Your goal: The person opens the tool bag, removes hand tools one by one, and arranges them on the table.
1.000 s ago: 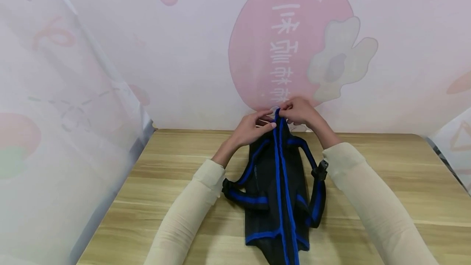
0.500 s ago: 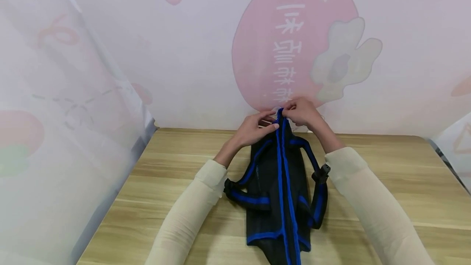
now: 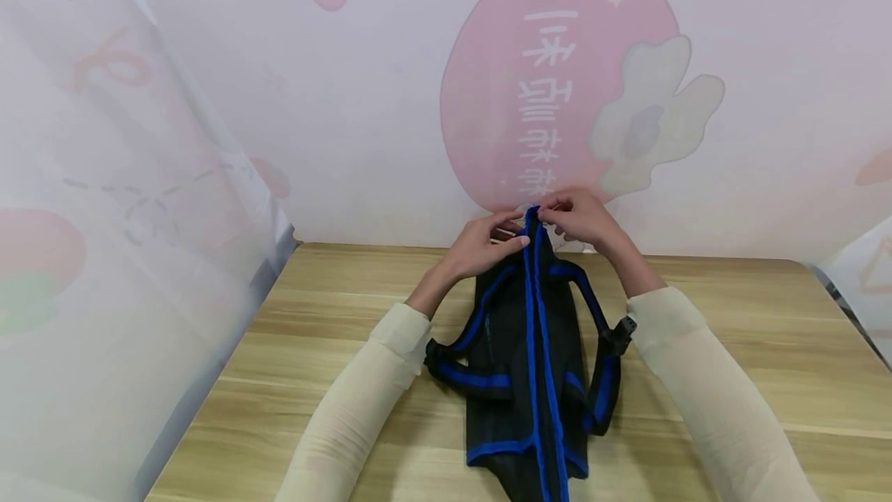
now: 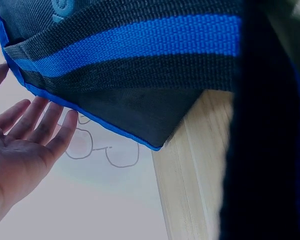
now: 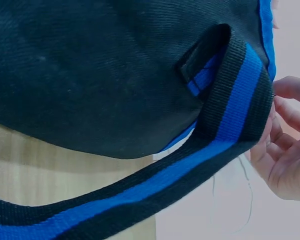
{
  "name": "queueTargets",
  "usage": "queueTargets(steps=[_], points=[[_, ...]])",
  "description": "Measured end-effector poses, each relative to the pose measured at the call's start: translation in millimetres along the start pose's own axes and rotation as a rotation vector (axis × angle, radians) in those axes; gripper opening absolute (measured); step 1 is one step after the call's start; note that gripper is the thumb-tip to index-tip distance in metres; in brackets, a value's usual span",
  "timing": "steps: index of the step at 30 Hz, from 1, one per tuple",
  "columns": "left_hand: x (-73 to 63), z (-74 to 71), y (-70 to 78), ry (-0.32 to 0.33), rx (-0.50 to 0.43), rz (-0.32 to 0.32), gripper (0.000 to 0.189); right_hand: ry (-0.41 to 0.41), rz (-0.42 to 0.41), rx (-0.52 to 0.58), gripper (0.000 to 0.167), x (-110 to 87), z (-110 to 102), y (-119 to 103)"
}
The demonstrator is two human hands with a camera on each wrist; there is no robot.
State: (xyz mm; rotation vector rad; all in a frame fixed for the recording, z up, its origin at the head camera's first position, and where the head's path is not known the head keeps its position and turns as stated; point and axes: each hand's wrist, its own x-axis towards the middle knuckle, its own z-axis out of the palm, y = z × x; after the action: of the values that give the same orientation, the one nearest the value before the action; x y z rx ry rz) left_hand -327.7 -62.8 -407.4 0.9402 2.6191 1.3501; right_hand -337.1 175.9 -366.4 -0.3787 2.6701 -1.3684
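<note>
A black fabric piece (image 3: pixel 502 331) with blue edging stands folded lengthwise on the table; its kind is unclear. Black-and-blue webbing straps hang on both sides, with a black buckle (image 3: pixel 619 335) on the right one. At the far upper end, the fingers of my left hand (image 3: pixel 477 246) are nearly straight and touch the blue edge. In the left wrist view their tips meet that edge, thumb apart. On the other side, my right hand (image 3: pixel 580 215) pinches the edge near the top between thumb and forefinger. In the right wrist view, a strap (image 5: pixel 240 100) partly covers those fingers.
The wood-grain table (image 3: pixel 313 316) ends at the back against a pale printed sheet (image 3: pixel 362 138) with a pink circle. Another printed sheet (image 3: pixel 139 254) hangs along the left side. The near end of the fabric runs out of the head view.
My right hand has shifted slightly to the right and its forearm has turned a little outward. The right buckle has moved right too. My left hand stays at the edge.
</note>
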Motion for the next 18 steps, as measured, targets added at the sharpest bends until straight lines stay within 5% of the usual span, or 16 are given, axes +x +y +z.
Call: queueTargets(steps=[18], points=[[4.1,0.0,4.1,-0.014,0.005,0.005,0.06,-0.026,0.031,0.146,0.034,-11.2,1.3,4.7]])
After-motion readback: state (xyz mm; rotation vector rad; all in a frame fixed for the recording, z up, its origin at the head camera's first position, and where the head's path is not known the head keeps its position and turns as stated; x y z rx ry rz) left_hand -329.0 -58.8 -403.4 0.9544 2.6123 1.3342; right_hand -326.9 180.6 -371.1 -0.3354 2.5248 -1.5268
